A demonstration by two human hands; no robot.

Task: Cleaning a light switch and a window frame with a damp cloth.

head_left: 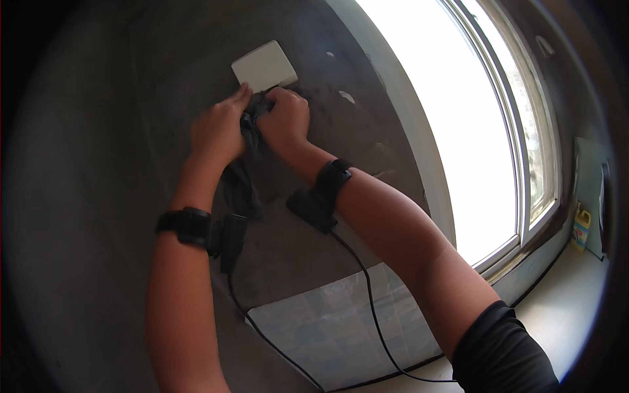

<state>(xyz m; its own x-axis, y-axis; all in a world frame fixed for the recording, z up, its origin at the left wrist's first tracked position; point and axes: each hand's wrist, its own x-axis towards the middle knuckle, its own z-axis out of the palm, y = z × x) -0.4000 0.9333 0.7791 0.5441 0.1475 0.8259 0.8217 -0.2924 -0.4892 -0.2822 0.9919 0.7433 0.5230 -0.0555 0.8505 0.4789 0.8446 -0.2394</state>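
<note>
A white, squarish box or cover (265,66) is fixed on the dark grey wall (334,142) at upper centre. Just below its lower edge, my right hand (287,115) is closed on a dark grey cloth (250,123). My left hand (218,125) lies against the cloth from the left, with its fingertips at the cover's lower left corner. Part of the cloth hangs below my hands. Whether the left fingers grip the cloth is hidden. Each wrist wears a black strap with a black device and a cable.
A bright window (452,123) with a pale frame stands at the right. Patterned light-blue covering (339,324) is on the lower wall. At the far right, a yellow bottle (581,230) stands on a pale ledge (555,314). Black cables (371,294) hang below my wrists.
</note>
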